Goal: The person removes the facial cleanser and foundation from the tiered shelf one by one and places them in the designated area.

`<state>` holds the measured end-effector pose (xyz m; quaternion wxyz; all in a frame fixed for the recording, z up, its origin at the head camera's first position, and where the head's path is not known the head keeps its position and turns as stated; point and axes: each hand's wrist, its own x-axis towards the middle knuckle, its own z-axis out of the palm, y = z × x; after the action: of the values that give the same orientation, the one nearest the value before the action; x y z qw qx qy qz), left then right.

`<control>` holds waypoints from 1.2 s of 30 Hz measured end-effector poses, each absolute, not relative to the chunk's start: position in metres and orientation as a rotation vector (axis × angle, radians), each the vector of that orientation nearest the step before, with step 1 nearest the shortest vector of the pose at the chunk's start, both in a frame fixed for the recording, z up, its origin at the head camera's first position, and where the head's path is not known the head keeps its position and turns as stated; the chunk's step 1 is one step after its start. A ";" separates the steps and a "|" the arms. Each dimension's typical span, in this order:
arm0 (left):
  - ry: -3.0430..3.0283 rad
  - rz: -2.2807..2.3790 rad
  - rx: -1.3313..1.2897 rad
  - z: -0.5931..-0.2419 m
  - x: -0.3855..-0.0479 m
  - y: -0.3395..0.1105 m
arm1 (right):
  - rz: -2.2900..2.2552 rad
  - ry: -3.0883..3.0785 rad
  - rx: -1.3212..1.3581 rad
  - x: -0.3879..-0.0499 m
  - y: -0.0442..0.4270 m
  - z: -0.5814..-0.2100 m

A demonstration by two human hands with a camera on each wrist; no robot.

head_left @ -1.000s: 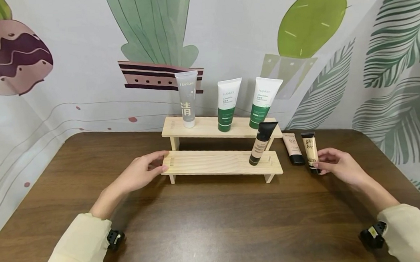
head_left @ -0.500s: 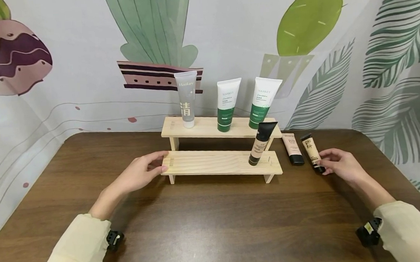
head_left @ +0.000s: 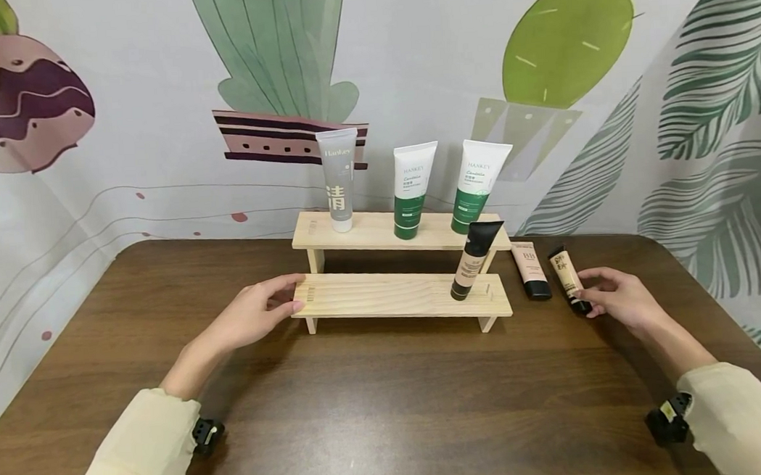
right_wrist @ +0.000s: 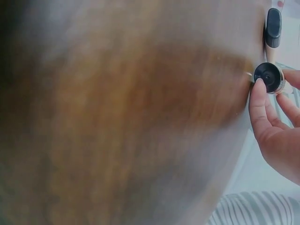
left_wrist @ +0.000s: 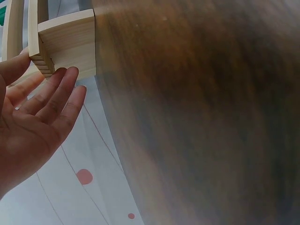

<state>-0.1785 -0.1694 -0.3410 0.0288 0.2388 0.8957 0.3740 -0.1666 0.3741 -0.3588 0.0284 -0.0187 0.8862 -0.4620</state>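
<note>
In the head view my left hand [head_left: 254, 312] holds the left end of the lower board of a two-tier wooden stand [head_left: 371, 296], thumb at the front edge and index finger behind. The left wrist view shows the other fingers of this hand [left_wrist: 42, 112] extended beside the stand's end [left_wrist: 70, 44]. My right hand [head_left: 623, 299] pinches the black-capped end of a small beige cosmetic tube [head_left: 567, 273], which lies slanted at the stand's right. Its round black cap [right_wrist: 267, 77] shows between thumb and fingers in the right wrist view. A pink BB cream tube [head_left: 529, 265] lies beside it.
On the upper tier stand a grey tube [head_left: 339, 182] and two white-and-green tubes, one central [head_left: 412, 192] and one at right [head_left: 478, 188]. A black-and-beige tube [head_left: 470, 261] stands on the lower tier's right. A patterned cloth [head_left: 171, 134] hangs behind the brown table [head_left: 365, 413].
The beige tube under my right hand has turned, its cap end shifting right and its far end pointing up-left. My right hand has moved slightly with it. My left hand stays in place.
</note>
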 end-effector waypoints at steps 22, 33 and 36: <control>2.757 1.166 0.744 -0.339 -0.178 -0.168 | -1.241 2.783 -0.078 -0.165 0.368 -0.355; 2.768 1.144 0.740 -0.338 -0.178 -0.168 | -1.211 2.723 -0.147 -0.160 0.371 -0.352; 2.770 1.143 0.740 -0.338 -0.178 -0.168 | -1.225 2.731 -0.183 -0.160 0.371 -0.352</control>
<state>-0.1776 -0.1677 -0.3384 0.0276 0.2395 0.8971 0.3701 -0.1598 0.3705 -0.3518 0.0713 -0.0608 0.9084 -0.4074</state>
